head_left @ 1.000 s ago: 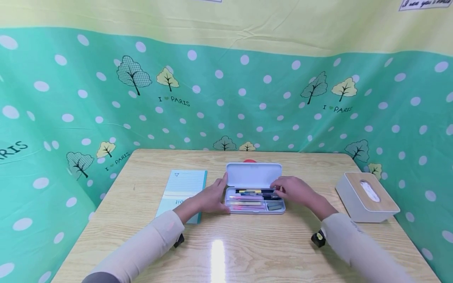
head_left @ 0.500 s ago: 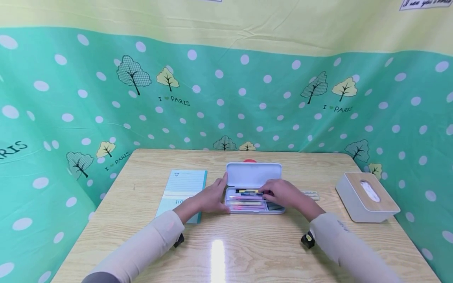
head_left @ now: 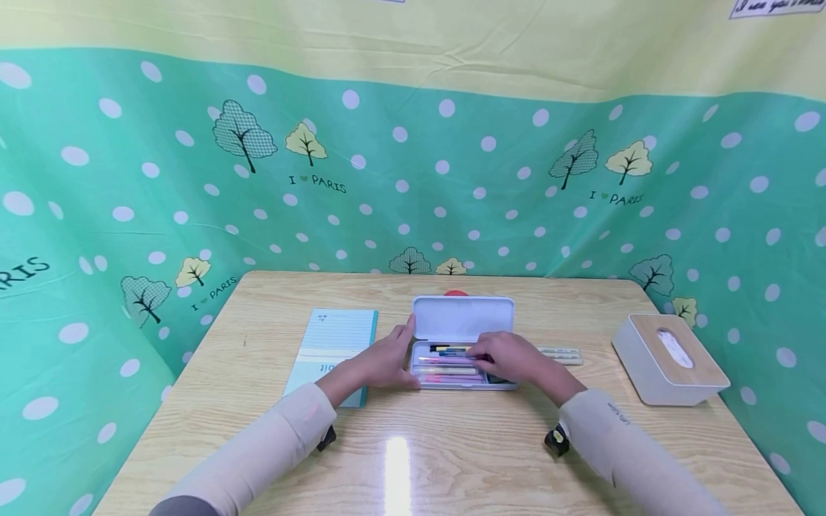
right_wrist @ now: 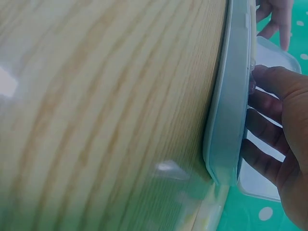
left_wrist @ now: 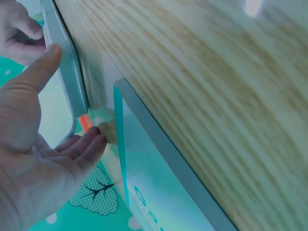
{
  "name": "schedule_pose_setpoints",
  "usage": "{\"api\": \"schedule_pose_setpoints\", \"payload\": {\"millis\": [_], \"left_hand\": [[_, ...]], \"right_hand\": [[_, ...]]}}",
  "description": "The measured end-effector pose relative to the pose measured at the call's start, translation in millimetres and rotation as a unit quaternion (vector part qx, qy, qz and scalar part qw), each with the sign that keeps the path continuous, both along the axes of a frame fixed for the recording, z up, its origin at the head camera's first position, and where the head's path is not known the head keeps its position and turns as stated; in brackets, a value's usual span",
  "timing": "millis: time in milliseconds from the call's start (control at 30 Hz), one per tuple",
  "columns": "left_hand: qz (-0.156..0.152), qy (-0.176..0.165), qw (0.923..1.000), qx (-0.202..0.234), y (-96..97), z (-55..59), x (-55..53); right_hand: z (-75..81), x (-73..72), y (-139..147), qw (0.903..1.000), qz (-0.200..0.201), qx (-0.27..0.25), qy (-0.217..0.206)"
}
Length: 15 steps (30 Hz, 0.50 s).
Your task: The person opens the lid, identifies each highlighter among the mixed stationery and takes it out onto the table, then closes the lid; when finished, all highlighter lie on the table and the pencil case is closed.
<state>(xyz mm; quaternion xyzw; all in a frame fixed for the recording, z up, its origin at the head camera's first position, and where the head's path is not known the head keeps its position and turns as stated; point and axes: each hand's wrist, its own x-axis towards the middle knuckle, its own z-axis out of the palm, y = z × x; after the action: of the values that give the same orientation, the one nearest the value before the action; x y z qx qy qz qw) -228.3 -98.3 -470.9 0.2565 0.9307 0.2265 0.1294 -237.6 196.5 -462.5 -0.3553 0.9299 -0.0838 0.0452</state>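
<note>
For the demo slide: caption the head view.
Left hand on an open pencil case, right hand at its pens, notebook and tissue box nearby.

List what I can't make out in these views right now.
Head: what, if anything, the right hand holds in the pencil case; the hand itself covers it.
Head: most of the red thing, behind the open lid.
Left wrist: part of the notebook, cut off by the bottom edge.
</note>
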Motion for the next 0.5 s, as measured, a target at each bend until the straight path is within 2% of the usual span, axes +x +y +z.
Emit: {"api": "schedule_pose_setpoints", "payload": {"millis": [500], "left_hand": [[-0.001,-0.005,1.0000,0.002,-0.9,0.6,0.2]], "right_hand": [[0.6,-1.8,-2.1,1.0000,0.008,0.001,0.001]]}}
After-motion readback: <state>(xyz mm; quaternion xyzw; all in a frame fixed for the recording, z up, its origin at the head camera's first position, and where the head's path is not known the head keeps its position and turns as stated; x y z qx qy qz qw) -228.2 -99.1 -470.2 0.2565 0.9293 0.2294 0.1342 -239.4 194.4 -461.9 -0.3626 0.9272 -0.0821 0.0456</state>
